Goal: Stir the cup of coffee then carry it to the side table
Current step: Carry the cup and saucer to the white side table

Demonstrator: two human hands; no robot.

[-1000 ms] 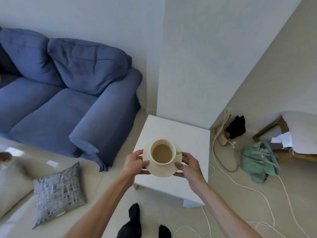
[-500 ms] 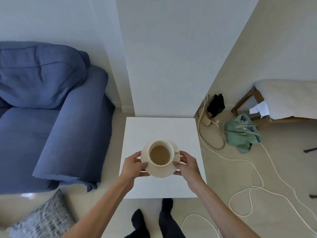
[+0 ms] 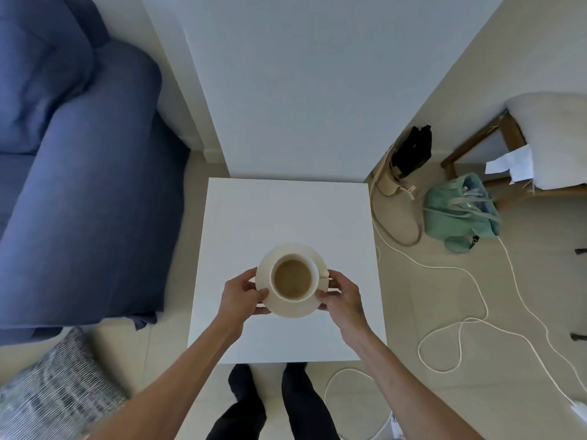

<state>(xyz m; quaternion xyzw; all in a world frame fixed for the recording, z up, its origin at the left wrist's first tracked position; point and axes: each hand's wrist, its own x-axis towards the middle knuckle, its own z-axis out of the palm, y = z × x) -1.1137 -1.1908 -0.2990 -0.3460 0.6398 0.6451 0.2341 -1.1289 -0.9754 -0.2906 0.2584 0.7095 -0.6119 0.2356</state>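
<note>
Coffee cup (image 3: 293,277) on saucer (image 3: 287,308), unlabelled, both hands (image 3: 242,292) (image 3: 342,295) clamped on saucer rim.

There is one view only, from a wide-angle camera worn on the head, looking forward and steeply down from above the table's (image 3: 286,214) near edge. It faces the table's far edge and the wall behind, close enough that both forearms fill the lower frame. The wide lens also takes in the sofa (image 3: 79,198) beyond the left edge and the cords (image 3: 444,331) on the floor beyond the right edge.
</note>
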